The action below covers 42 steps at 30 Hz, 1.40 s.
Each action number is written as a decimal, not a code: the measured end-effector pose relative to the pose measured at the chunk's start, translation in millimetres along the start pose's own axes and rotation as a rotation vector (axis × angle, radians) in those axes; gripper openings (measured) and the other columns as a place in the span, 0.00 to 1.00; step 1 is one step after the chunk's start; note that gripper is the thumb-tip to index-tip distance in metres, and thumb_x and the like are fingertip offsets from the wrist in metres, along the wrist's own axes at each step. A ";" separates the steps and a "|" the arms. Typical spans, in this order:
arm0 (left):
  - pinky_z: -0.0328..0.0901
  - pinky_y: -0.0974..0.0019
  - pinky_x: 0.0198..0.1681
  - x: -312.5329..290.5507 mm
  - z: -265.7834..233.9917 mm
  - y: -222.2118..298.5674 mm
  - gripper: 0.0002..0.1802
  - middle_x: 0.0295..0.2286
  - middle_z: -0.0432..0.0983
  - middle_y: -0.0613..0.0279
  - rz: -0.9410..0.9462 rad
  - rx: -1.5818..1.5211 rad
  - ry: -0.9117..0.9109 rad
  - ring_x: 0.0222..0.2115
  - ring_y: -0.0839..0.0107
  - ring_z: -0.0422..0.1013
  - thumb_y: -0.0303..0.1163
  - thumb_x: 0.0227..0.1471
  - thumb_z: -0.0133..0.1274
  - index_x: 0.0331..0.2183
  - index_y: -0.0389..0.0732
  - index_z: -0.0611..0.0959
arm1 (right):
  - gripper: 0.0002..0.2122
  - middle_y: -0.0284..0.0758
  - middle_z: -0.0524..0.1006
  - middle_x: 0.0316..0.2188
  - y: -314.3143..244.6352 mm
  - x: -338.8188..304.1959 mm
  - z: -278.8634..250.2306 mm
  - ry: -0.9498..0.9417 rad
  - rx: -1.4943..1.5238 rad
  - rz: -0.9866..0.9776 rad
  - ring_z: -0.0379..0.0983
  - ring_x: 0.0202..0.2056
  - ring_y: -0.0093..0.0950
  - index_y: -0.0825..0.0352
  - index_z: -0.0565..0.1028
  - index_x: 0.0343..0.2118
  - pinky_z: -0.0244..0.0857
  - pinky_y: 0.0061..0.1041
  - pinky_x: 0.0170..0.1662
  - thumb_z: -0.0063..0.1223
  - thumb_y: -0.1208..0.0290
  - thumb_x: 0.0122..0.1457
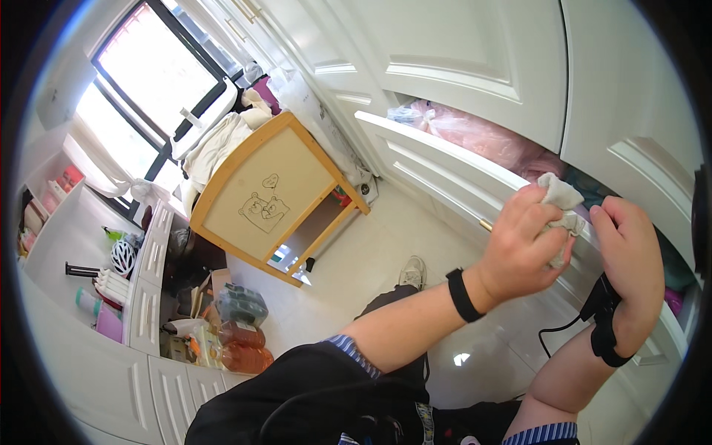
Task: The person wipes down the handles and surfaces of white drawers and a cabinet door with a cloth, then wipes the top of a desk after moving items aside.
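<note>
Clothes (297,393): dark, nearest, spread along the lower edge, with striped sleeves (356,354) ending near the elbows.
Shelf (52,224): white, at far left, holding pink and red things.
Counter (144,319): white, drawers below; on it a white helmet (122,256) and a purple container (110,320).
Window (159,59): bright, dark-framed, behind.
Bottles (245,356): orange-red, beside a greenish pack (241,304) in the low clutter.
Crib (256,204): wood-framed end panel with a line drawing of two bears; pale fabric (219,152) heaped behind it.
Shoe (412,272): pale, on the glossy floor (334,259).
Drawer (437,157): white, pulled out from the cupboard (460,44); inside, a clear bag (482,137) with pink contents.
Left hand (528,236): gripping the cloth, fingers curled round it; black band (463,295) at the wrist.
Cloth (560,193): whitish, bunched, poking out above and beside the left fingers, over the drawer's top edge.
Right hand (629,248): just beside the cloth, fingers bent and partly hidden; whether it grips anything, I cannot tell.
</note>
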<state>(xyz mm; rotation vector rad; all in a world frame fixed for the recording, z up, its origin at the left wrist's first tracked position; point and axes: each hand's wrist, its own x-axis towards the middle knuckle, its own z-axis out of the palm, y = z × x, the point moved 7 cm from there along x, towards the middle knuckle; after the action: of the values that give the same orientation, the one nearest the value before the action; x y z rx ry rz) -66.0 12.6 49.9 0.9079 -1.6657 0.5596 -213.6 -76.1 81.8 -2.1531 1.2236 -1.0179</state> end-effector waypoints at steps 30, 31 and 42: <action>0.61 0.56 0.59 -75.3 -64.7 -134.8 0.20 0.47 0.70 0.47 -0.377 0.277 0.069 0.51 0.56 0.68 0.22 0.50 0.59 0.46 0.37 0.75 | 0.17 0.46 0.63 0.16 -3.8 -1.9 1.8 -0.073 0.007 0.047 0.59 0.19 0.34 0.75 0.67 0.22 0.57 0.35 0.26 0.57 0.66 0.57; 0.62 0.56 0.58 -75.0 -72.0 -156.3 0.18 0.46 0.71 0.49 -0.416 0.305 0.093 0.50 0.57 0.69 0.23 0.52 0.58 0.46 0.37 0.75 | 0.17 0.47 0.64 0.16 -3.0 -2.6 1.8 -0.081 -0.001 0.052 0.60 0.19 0.35 0.75 0.68 0.22 0.57 0.35 0.26 0.57 0.65 0.56; 0.71 0.63 0.44 -72.7 -223.6 -360.5 0.19 0.42 0.75 0.54 -1.016 0.015 0.653 0.42 0.66 0.74 0.31 0.59 0.56 0.50 0.36 0.73 | 0.16 0.49 0.67 0.17 -8.9 -1.3 1.5 -0.126 0.006 0.045 0.62 0.19 0.41 0.74 0.70 0.21 0.59 0.38 0.26 0.57 0.65 0.55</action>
<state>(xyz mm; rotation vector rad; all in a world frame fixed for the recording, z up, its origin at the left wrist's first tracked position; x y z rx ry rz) 362.0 -12.7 12.0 1.2609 -0.4882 0.1189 -208.1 -70.4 86.5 -2.1396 1.2026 -0.8531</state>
